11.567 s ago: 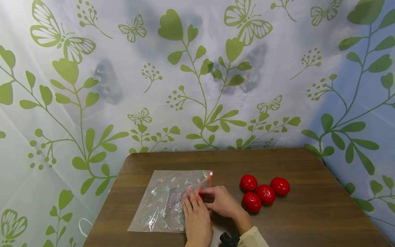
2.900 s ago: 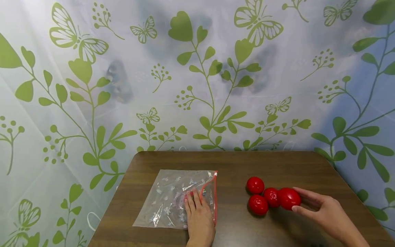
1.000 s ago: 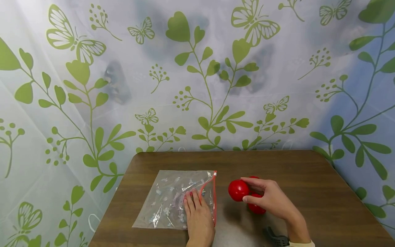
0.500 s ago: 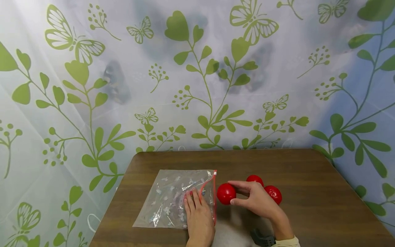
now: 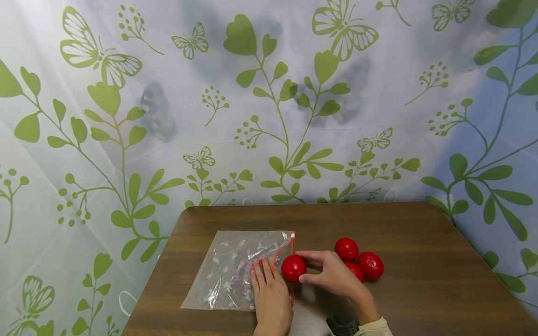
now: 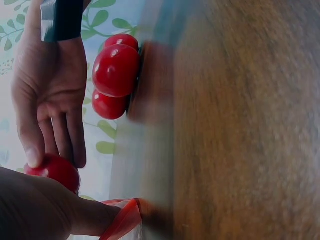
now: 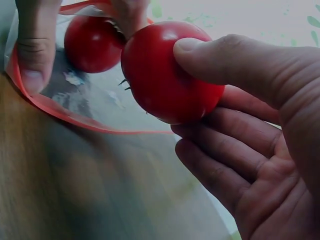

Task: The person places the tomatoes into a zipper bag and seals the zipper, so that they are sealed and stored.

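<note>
On the brown table (image 5: 433, 280), at left, lies a clear, red-rimmed bag (image 5: 210, 275), my left hand (image 5: 271, 294) pressing it with straight fingers. At its mouth my right hand (image 5: 334, 276) pinches a glossy, round red tomato (image 5: 293, 268); three more tomatoes (image 5: 371, 265) sit right.

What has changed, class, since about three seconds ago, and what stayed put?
The right hand, gripping a tomato, has carried it left, from the right of three other tomatoes to the mouth of the bag. The left hand stayed on the bag; those three tomatoes stayed on the table.
</note>
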Demonstrator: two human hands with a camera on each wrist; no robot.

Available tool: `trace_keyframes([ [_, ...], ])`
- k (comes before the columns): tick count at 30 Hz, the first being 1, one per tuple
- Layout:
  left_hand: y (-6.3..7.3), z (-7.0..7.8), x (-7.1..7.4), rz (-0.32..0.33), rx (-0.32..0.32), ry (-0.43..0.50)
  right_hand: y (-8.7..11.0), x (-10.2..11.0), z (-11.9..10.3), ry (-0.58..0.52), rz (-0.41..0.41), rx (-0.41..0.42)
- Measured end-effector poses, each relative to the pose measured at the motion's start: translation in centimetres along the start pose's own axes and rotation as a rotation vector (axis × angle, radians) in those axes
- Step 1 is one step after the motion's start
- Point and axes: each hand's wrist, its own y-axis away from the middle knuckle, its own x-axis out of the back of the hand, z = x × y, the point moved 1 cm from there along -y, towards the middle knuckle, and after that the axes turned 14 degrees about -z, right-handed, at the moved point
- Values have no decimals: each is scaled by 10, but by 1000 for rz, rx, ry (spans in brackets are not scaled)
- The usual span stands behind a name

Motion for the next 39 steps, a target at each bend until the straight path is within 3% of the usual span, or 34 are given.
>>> trace_keyframes([
  [13, 0, 1, 0, -18, 12, -7, -12, -19, 11, -8, 54, -3],
  [25, -1, 4, -1, -53, 30, 29, -19, -27, 19, 32, 23, -29],
  [39, -1, 6, 1, -31, 44, 75, -25, -32, 11, 120, 50, -37],
])
